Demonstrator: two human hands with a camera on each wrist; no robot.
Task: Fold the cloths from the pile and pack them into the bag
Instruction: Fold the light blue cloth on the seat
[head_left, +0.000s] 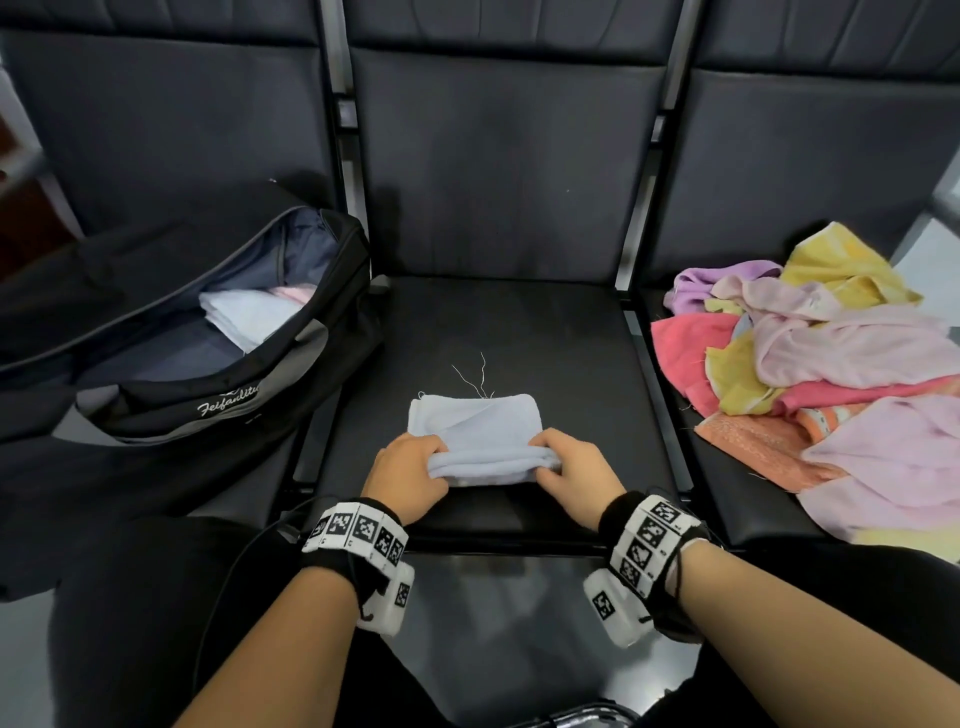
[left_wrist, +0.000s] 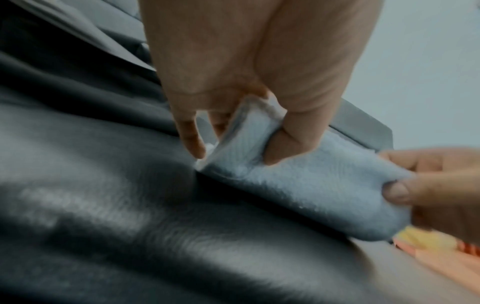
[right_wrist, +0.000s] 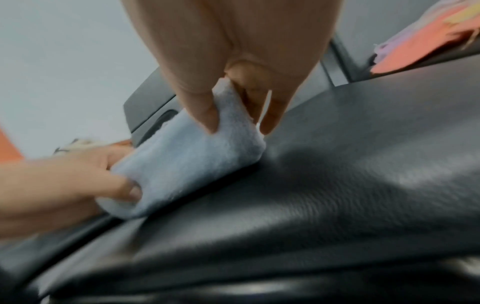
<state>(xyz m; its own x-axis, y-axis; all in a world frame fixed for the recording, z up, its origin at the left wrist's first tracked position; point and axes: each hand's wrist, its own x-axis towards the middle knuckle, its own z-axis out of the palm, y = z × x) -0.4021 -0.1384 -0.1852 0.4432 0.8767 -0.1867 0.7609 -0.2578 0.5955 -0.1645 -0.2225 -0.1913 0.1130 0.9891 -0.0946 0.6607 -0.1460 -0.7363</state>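
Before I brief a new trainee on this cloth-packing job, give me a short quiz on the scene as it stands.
1. True or false: both the left hand and the right hand grip the blue cloth.
2. Where is the bag? A) on the left seat, open B) on the right seat, zipped C) on the floor
3. Fill in: the unfolded pile lies on the ____ seat.

Key: 1 true, each hand pinches one end of the near edge. 2 A, with folded cloths already inside. 3 right.
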